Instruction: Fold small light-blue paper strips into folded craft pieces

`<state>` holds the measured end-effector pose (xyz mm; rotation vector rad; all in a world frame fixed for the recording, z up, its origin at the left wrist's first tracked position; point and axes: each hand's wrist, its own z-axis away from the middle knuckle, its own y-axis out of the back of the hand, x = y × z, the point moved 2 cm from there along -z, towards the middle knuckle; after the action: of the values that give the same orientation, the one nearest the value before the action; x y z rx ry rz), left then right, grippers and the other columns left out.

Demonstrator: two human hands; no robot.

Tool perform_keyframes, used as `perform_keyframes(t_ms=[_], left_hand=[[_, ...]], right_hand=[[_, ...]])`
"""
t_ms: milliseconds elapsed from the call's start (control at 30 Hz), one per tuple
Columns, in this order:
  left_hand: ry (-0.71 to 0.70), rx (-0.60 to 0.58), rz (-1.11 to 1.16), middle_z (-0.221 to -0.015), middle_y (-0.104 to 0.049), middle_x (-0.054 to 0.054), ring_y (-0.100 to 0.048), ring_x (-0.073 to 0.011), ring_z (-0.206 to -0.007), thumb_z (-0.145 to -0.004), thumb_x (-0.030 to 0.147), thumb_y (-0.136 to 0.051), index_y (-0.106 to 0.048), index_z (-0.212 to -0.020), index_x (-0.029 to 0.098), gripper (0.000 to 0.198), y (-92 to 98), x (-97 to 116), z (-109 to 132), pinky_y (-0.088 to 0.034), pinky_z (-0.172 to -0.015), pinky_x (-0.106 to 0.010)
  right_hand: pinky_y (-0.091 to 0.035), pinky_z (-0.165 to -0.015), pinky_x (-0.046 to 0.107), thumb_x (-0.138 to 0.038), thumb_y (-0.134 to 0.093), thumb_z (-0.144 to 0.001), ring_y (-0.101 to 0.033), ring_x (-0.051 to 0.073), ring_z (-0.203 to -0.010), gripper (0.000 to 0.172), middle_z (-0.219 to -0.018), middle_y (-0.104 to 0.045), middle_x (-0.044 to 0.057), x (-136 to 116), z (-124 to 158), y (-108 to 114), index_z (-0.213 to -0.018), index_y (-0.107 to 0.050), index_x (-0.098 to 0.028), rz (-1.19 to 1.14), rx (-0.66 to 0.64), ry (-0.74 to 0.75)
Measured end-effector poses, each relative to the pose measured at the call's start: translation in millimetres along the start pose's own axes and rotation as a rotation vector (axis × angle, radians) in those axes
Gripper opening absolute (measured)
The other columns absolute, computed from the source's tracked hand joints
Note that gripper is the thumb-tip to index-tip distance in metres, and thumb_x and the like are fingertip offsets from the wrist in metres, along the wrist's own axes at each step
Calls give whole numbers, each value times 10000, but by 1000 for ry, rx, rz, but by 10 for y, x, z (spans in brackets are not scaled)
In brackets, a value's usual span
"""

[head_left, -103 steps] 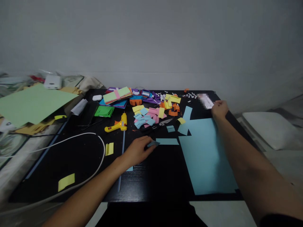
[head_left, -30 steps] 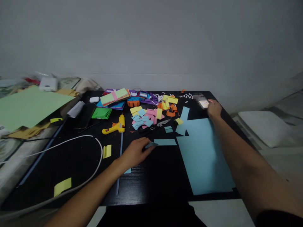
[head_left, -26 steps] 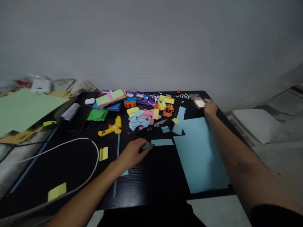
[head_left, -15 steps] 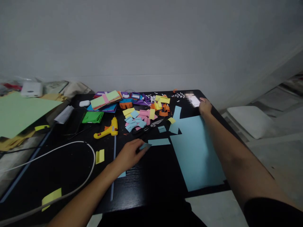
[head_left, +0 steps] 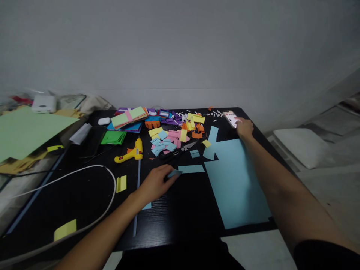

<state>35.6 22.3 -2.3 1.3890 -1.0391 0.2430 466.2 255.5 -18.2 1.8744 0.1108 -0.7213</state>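
Observation:
My left hand [head_left: 157, 182] pinches a small light-blue paper piece [head_left: 174, 173] between thumb and fingers, above the black table. Just beyond it lies a light-blue paper strip [head_left: 191, 169]. At the table's far right corner my right hand [head_left: 245, 128] reaches over the edge of a lit phone [head_left: 231, 119], a finger stretched onto its screen; the other fingers are hard to make out. A large light-blue sheet [head_left: 234, 183] lies under my right forearm, a cut strip [head_left: 213, 135] at its top left. Black-handled scissors [head_left: 184, 147] rest beside a pile of folded blue, pink and yellow papers [head_left: 165, 142].
A yellow glue gun [head_left: 131, 152] lies left of the scissors. Stacked coloured papers [head_left: 129, 117] and green papers [head_left: 114, 137] are behind it. A white cable [head_left: 112, 198] loops across the left side. A white stool [head_left: 299, 148] stands to the right.
My right hand's finger has moved left onto the phone, whose screen now looks different. My left hand keeps its pinch on the paper piece. The whole view has shifted slightly.

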Motion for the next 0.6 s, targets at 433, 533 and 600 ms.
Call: perform_keyframes(t_ms=[433, 533, 600], left_hand=[[14, -6, -7, -800, -617, -10, -608, -164, -750, -1035, 342, -562, -637, -843, 186, 258, 14, 28, 0, -445, -699, -289], [8, -4, 3, -811, -623, -8, -614, -163, -758, -1032, 333, -573, -644, -865, 187, 233, 12, 30, 0, -447, -704, -286], [8, -5, 6, -818, -628, -10, -617, -165, -768, -1032, 330, -575, -647, -872, 187, 226, 8, 24, 1, -451, -712, -288]], right_hand=[[-413, -1125, 539, -251, -495, -921, -577, 377, -1299, 494, -1373, -665, 187, -59, 41, 63, -1360, -711, -189, -11, -22, -76], [-418, -1127, 537, -259, -484, -913, -583, 375, -1292, 491, -1360, -670, 189, -43, 38, 54, -1340, -716, -187, -28, -8, -69], [-430, -1117, 532, -255, -477, -901, -593, 370, -1277, 480, -1337, -682, 187, -23, 27, 41, -1304, -729, -188, -43, 3, -58]])
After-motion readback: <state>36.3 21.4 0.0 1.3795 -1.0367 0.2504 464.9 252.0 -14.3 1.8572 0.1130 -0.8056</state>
